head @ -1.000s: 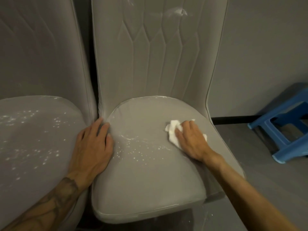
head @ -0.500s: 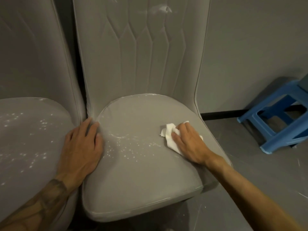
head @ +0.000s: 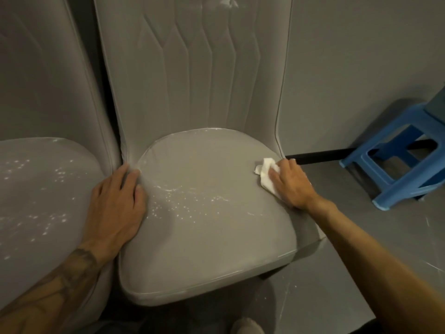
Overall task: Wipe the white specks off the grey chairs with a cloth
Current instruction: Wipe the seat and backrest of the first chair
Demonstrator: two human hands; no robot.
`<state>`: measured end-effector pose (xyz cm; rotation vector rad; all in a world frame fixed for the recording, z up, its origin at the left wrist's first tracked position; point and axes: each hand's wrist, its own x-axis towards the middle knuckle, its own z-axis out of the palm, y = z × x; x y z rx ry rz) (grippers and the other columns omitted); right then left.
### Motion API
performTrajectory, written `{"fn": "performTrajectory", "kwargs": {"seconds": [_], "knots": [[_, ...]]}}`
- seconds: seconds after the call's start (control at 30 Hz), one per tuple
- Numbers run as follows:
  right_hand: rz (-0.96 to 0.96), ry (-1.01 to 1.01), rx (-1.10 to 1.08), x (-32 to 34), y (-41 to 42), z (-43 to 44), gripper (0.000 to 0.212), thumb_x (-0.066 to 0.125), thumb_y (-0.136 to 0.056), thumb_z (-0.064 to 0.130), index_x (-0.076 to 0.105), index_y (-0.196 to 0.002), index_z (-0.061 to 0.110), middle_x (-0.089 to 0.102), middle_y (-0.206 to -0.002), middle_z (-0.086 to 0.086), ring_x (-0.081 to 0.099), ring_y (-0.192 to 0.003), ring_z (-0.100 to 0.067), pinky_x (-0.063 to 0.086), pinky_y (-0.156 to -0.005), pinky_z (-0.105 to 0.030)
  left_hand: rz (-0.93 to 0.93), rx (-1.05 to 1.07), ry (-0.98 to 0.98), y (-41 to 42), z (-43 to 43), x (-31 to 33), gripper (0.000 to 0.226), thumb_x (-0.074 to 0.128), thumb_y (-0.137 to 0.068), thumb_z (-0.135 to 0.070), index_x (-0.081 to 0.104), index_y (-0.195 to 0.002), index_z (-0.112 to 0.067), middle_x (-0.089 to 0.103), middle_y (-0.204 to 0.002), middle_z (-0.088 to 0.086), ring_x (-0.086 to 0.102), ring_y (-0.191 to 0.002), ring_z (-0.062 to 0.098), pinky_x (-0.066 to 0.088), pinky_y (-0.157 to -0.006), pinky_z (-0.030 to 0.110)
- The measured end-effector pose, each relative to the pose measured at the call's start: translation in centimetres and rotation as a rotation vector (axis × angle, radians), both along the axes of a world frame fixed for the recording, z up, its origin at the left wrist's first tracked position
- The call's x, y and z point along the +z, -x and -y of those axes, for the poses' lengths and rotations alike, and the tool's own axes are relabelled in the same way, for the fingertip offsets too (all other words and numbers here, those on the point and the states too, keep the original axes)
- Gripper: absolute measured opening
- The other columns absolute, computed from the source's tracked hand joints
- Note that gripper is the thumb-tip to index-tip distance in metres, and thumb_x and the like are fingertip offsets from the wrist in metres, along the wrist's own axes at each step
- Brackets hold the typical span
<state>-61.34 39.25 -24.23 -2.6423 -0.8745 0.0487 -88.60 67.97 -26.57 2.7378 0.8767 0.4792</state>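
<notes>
While your right hand (head: 292,184) presses the cloth (head: 265,169) flat-fingered, specks (head: 178,201) dot the seat (head: 204,249). Left hand (head: 115,208) flat, empty; blue stool (head: 407,190) nearby.

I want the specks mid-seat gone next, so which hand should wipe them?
The right hand: it presses the crumpled white cloth on the grey padded chair seat, right of the white specks. The left hand lies flat on the seat's left edge, holding nothing.
</notes>
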Motion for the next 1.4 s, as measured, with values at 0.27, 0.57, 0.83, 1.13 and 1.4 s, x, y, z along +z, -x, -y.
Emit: {"fn": "performTrajectory", "kwargs": {"seconds": [0.27, 0.57, 0.83, 1.13, 1.4], "knots": [[0.008, -0.043, 0.074, -0.6, 2.7, 1.1, 0.03, 0.039, -0.104, 0.038, 0.052, -0.106, 0.011, 0.052, -0.105, -0.008, 0.049, -0.091, -0.024, 0.042, -0.087, -0.04, -0.013, 0.0, 0.002, 0.1, 0.3, 0.3, 0.055, 0.028, -0.103, -0.035, 0.054, -0.142, -0.005, 0.046, -0.156, 0.02, 0.048, -0.14, 0.039, 0.037, -0.115, 0.056], [0.055, -0.048, 0.115, -1.2, 4.7, 0.9, 0.027, 0.035, -0.104, 0.043, 0.048, -0.104, 0.02, 0.05, -0.1, -0.001, 0.049, -0.086, -0.017, 0.046, -0.081, -0.037, -0.008, -0.008, -0.003, 0.2, 0.3, 0.6, 0.052, 0.029, -0.104, -0.034, 0.054, -0.139, -0.007, 0.048, -0.153, 0.019, 0.048, -0.139, 0.037, 0.036, -0.115, 0.053], [0.129, -0.11, 0.169, -1.8, 10.7, -0.9, 0.022, 0.036, -0.105, 0.035, 0.045, -0.096, 0.018, 0.049, -0.094, -0.002, 0.043, -0.08, -0.018, 0.041, -0.076, -0.034, -0.049, -0.042, -0.169, 2.8, 1.0, 0.9, 0.046, 0.029, -0.107, -0.042, 0.054, -0.13, -0.011, 0.06, -0.133, 0.015, 0.056, -0.118, 0.034, 0.042, -0.103, 0.051], [0.17, -0.07, 0.065, -1.6, 12.0, -3.0, 0.022, 0.037, -0.105, 0.027, 0.048, -0.098, 0.01, 0.053, -0.099, -0.012, 0.045, -0.086, -0.025, 0.043, -0.081, -0.044, -0.073, 0.023, -0.066, 5.1, 1.7, -1.1, 0.063, 0.027, -0.106, -0.052, 0.05, -0.147, -0.009, 0.054, -0.148, 0.016, 0.051, -0.135, 0.034, 0.038, -0.113, 0.051], [0.161, -0.026, 0.043, -0.5, 9.6, -2.0, 0.027, 0.035, -0.106, 0.029, 0.05, -0.1, 0.007, 0.054, -0.102, -0.013, 0.046, -0.089, -0.025, 0.041, -0.085, -0.043, -0.053, 0.033, -0.059, 4.9, 1.8, -1.3, 0.062, 0.028, -0.106, -0.051, 0.049, -0.147, -0.01, 0.053, -0.149, 0.016, 0.049, -0.135, 0.034, 0.038, -0.113, 0.053]]}}
